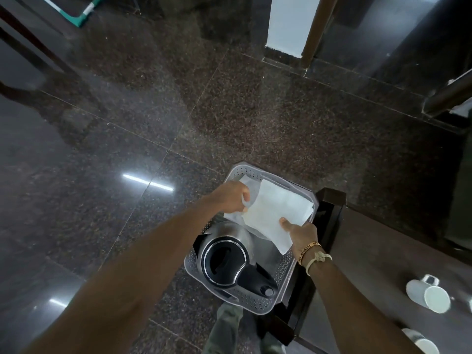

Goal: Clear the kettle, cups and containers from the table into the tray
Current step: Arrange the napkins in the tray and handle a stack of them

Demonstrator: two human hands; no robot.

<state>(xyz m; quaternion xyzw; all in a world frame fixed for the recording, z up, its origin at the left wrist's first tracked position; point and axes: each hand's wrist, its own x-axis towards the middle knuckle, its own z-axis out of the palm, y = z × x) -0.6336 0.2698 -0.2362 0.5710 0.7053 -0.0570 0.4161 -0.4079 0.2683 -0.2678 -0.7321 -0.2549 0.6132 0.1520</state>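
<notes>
Above the dark granite floor (127, 123), the left hand (229, 198) curls its fingers round the rim of the grey perforated tray (255, 306), which holds the steel, black-lidded kettle (224, 256), while the right hand (304, 233) pinches a white cloth (275, 213) over it, and white cups (426, 295) lie on the brown surface (370, 251).

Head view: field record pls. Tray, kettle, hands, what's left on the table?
tray: grey, perforated, beside table
kettle: steel, black lid, in tray's near end
sheet: white, held over tray's far end
left hand: fingers curled on sheet's left side
right hand: pinches sheet, thumb on top
cups: white, on table, not in tray
</notes>
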